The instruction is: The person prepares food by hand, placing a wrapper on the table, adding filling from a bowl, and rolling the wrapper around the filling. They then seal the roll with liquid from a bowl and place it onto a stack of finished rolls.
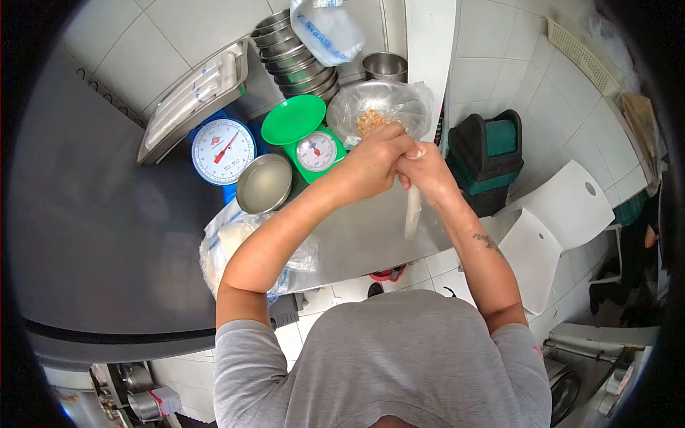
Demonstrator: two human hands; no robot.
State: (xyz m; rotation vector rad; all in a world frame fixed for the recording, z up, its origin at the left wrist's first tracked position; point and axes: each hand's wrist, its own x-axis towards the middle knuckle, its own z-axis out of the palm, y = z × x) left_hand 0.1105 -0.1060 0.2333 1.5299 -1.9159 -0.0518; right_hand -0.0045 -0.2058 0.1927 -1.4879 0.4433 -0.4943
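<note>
My left hand (378, 160) and my right hand (426, 171) meet over the steel counter (357, 232), fingers closed together. A long whitish strip (413, 214) hangs down from my right hand, and a bit of pale material shows at its fingers. What my left fingers pinch is hidden. Just beyond the hands sits a bowl lined with clear plastic (417, 100), holding an orange-and-white chopped mixture (371, 121). To the left of my left hand stand a green scale with a green dish (293, 120) and a round metal pan of cloudy liquid (264, 184).
A blue scale (223, 151), stacked metal bowls (296, 60) and a tray of wrapped items (196, 96) stand at the back left. Plastic bags (228, 250) lie front left. Right of the counter are a green-black bin (492, 160) and a white chair (564, 207).
</note>
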